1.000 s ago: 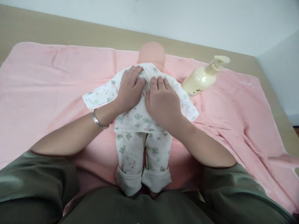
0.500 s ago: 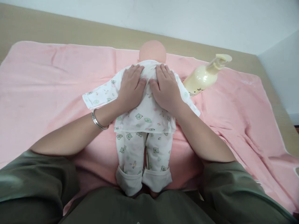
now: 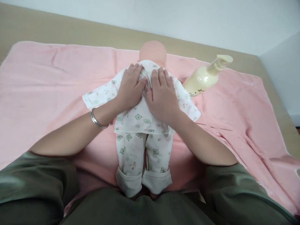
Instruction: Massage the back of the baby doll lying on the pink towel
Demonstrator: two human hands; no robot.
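Note:
A baby doll (image 3: pixel 152 53) lies face down, its bald head away from me. It wears a white top (image 3: pixel 140 120) and white trousers (image 3: pixel 132 153), both printed with small green bears; the trouser cuffs are turned up. Flat on the left side of its upper back rests my left hand (image 3: pixel 132 87), fingers stretched out, a silver bangle on the wrist. My right hand (image 3: pixel 162 93) lies flat on the right side of the back with its fingers spread. Between the two thumbs the top's cloth is creased. The doll's face is hidden.
A pink cloth (image 3: pixel 70 72) with wrinkles lies under the doll, spread over a wooden tabletop (image 3: pixel 58 26). To the doll's right stands a pale yellow pump bottle (image 3: pixel 203 78). Behind the table rises a white wall (image 3: pixel 187 22).
My right hand has slid left and a little toward me, nearer the middle of the doll's back. The left hand has hardly shifted. The cloth between them is more bunched.

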